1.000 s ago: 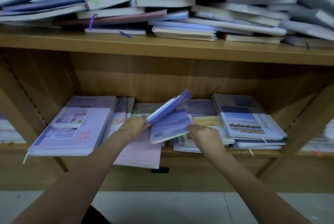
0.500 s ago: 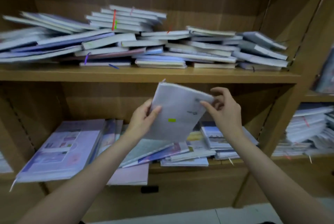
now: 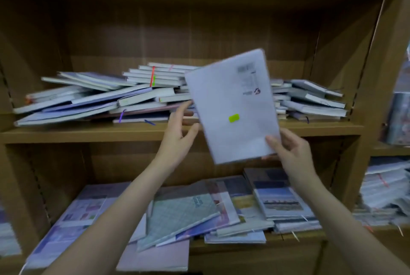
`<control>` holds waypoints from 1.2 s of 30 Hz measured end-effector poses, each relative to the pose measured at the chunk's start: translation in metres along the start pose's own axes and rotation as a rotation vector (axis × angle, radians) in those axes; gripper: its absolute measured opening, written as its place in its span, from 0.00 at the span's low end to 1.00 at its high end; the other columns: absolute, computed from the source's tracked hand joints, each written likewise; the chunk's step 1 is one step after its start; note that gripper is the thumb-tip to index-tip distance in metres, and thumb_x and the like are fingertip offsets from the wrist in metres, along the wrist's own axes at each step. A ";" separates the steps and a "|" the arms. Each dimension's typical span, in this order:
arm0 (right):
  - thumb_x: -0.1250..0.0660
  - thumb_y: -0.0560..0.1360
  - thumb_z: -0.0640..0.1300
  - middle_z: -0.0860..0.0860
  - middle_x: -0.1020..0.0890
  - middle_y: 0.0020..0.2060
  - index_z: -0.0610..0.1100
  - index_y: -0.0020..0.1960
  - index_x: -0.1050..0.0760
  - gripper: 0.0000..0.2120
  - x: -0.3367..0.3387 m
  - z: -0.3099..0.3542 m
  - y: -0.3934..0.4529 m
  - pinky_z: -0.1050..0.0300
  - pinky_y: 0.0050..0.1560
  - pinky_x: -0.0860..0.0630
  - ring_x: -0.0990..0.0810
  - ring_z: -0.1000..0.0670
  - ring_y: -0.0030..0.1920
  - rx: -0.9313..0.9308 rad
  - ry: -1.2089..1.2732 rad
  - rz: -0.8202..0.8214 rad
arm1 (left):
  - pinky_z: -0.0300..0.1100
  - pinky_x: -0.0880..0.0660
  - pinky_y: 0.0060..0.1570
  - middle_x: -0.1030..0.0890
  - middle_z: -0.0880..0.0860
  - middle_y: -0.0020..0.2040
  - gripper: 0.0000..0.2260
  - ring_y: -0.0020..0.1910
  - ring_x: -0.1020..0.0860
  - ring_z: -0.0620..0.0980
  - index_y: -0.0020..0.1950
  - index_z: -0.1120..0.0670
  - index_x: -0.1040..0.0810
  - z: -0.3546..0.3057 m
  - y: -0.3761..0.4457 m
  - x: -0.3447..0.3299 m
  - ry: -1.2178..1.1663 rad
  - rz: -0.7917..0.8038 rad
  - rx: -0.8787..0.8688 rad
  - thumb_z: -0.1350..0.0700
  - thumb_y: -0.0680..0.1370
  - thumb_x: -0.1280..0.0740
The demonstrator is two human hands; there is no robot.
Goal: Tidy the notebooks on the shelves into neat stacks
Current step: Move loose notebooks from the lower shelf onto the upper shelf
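On the upper shelf (image 3: 88, 133) the left heap (image 3: 88, 99) lies fanned and slumped, spines at all angles, so it offers no square top to stack on. The taller pile (image 3: 155, 75) behind it, with an orange ribbon hanging down its edge, sits straighter and looks like the likeliest base for a neat stack. Below, on the lower shelf (image 3: 221, 246), a large lilac book (image 3: 73, 219) lies flat at the left and a teal notebook (image 3: 177, 212) rests skewed over others – work not yet reached.

The left hand (image 3: 177, 135) is up in front of the upper shelf's edge, fingers straight and spread, holding nothing; its thumb is just beside the notebook's left edge, probably ready to steady or square it. The pale notebook (image 3: 233, 106) with the green sticker is in the air before the upper shelf, upright and tilted a little. The right hand (image 3: 288, 152) pinches its lower right corner, thumb on the cover, fingers behind – a corner grip that leaves the cover in plain sight. Right of it a looser row of books (image 3: 310, 99) slopes off towards the side wall.
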State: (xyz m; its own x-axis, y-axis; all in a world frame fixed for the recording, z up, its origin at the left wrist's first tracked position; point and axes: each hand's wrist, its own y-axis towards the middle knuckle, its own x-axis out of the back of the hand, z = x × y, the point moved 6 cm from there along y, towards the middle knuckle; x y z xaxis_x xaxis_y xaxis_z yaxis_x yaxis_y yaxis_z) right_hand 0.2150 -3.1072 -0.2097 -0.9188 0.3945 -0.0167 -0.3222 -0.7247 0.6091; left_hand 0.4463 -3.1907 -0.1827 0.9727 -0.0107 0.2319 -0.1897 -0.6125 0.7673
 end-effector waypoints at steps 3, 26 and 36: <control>0.38 0.79 0.40 0.52 0.20 0.47 0.44 0.56 0.24 0.08 0.018 0.047 0.027 0.64 0.38 0.21 0.20 0.52 0.45 0.227 -0.238 -0.227 | 0.40 0.34 0.60 0.31 0.53 0.62 0.22 0.60 0.32 0.46 0.67 0.44 0.36 -0.008 0.012 0.006 0.202 -0.022 -0.034 0.64 0.78 0.40; 0.37 0.74 0.33 0.40 0.31 0.64 0.39 0.62 0.27 0.17 -0.076 -0.125 -0.040 0.46 0.59 0.28 0.33 0.42 0.63 0.224 -0.959 0.320 | 0.49 0.24 0.42 0.22 0.55 0.50 0.16 0.49 0.29 0.52 0.54 0.53 0.29 0.169 -0.179 0.000 0.810 0.264 0.166 0.61 0.67 0.38; 0.38 0.78 0.46 0.40 0.26 0.62 0.37 0.68 0.35 0.22 -0.066 -0.276 -0.077 0.52 0.59 0.33 0.29 0.39 0.63 -0.637 -0.921 0.433 | 0.44 0.36 0.64 0.32 0.56 0.68 0.23 0.67 0.34 0.55 0.70 0.57 0.37 0.242 -0.208 -0.021 1.020 0.717 0.485 0.45 0.79 0.42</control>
State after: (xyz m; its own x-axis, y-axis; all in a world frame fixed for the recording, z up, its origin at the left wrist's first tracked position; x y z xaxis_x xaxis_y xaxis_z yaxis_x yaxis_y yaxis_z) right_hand 0.2373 -3.2339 -0.4742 -0.5545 0.1170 0.8239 -0.3208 -0.9436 -0.0819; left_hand 0.4975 -3.2545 -0.4920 0.1046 0.0152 0.9944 -0.3394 -0.9393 0.0500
